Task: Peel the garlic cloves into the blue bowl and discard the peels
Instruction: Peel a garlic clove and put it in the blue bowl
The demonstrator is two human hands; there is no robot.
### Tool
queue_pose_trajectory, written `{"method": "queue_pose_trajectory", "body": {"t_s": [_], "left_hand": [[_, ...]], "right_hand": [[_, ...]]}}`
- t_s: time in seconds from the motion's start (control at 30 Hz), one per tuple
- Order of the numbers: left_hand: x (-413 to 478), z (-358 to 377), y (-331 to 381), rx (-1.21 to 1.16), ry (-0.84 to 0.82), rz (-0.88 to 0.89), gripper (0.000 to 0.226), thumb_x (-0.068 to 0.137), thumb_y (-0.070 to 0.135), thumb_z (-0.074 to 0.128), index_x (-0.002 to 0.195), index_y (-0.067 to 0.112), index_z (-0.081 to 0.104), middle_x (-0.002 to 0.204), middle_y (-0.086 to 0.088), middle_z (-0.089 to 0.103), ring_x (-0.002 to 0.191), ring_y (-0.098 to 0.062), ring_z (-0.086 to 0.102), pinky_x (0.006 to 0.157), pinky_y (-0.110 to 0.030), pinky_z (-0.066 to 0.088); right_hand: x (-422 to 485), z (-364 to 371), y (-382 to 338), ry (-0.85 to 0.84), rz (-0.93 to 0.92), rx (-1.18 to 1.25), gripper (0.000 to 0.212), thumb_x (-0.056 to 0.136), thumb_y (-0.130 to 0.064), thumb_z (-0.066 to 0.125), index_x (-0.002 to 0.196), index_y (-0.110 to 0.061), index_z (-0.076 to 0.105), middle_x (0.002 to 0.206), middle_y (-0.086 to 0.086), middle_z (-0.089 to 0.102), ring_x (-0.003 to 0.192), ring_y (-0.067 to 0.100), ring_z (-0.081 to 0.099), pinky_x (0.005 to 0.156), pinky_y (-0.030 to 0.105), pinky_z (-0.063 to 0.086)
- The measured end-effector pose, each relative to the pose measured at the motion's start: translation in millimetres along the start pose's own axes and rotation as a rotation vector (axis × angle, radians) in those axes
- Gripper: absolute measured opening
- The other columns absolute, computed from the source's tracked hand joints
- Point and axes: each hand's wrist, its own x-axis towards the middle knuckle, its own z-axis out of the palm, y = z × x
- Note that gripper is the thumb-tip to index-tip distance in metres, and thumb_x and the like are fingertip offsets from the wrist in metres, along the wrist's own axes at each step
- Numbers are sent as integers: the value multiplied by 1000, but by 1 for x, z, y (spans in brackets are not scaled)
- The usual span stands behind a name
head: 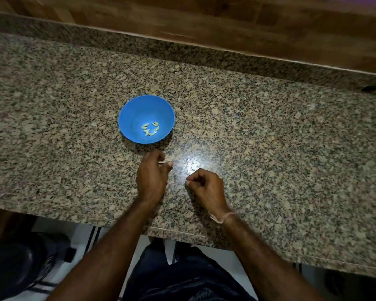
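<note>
A blue bowl [126, 114] stands on the speckled granite counter [269, 137] with several peeled garlic cloves [149, 129] in its bottom. Just below the bowl, my left hand [152, 177] rests on the counter with its fingers pinched on pale garlic peels [165, 162]. To the right of it, my right hand [206, 189] lies curled into a loose fist on the counter; whether anything is inside it is hidden.
A wooden wall panel [226, 20] rises behind the counter's raised back edge. The counter's front edge [117, 221] runs close below my wrists. A dark bin-like object [22, 266] stands on the floor at the lower left.
</note>
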Motion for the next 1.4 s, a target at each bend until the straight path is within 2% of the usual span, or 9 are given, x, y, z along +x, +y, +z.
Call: {"method": "queue_pose_trajectory", "body": {"t_s": [0.1,0.2,0.43,0.57,0.7,0.8,0.9,1.07,1.4], "left_hand": [[-26,-3,-3,105,81,64,22,93,22,73,109,20,58,108,3,51,96,-19,55,69,-33,41],[-56,0,-15,92,14,45,18,93,23,71,101,27,56,100,10,47,89,-14,54,64,-31,37],[-61,3,-20,-288,-202,-57,14,94,19,70,105,25,77,96,15,75,89,1,69,77,-28,59],[-55,5,-20,-354,-229,-132,12,89,16,75,91,27,78,80,14,75,78,-1,71,73,-34,62],[-51,4,-27,-376,-236,-209,13,88,19,79,80,30,76,75,15,74,74,-6,71,73,-38,62],[-49,2,-26,-437,-245,-265,13,89,17,78,80,26,77,74,10,75,73,-10,72,71,-36,61],[-45,0,-25,-567,-273,-345,16,92,9,74,82,21,77,70,1,75,64,-14,67,63,-31,53],[-45,-10,-20,-715,-380,-378,8,94,3,71,90,10,72,72,-9,74,58,-13,64,56,-28,51],[-38,-22,-20,-603,-499,-334,13,93,0,65,93,13,68,66,-5,70,59,-18,59,57,-28,46]], "right_hand": [[-7,0,5,-10,-17,-38,13,87,-3,77,82,-15,76,78,-3,76,77,13,73,73,33,61],[-11,3,7,-12,-51,-77,15,88,-4,74,85,-19,77,79,-5,76,78,12,73,73,34,61],[-17,14,3,-16,-25,-20,6,89,-12,81,88,-17,79,82,-4,78,81,11,75,75,32,62],[-25,23,-2,22,35,90,7,87,-16,84,89,-10,80,82,1,79,80,15,76,70,21,57],[-30,28,-6,40,29,100,5,88,-10,82,93,-9,79,86,4,79,85,20,76,76,29,62],[-33,29,-4,103,-54,-39,19,91,0,72,101,-15,78,95,-3,79,91,13,75,83,29,60],[-34,27,-7,118,-221,-246,25,91,-8,72,109,-24,77,107,-11,74,102,10,69,89,31,57],[-42,31,-21,98,-139,-32,4,91,-11,79,94,-13,79,87,-4,77,84,14,74,78,39,62],[-52,37,-13,128,-119,-86,11,91,-19,78,81,-18,75,75,-5,74,72,13,70,69,37,58]]}}
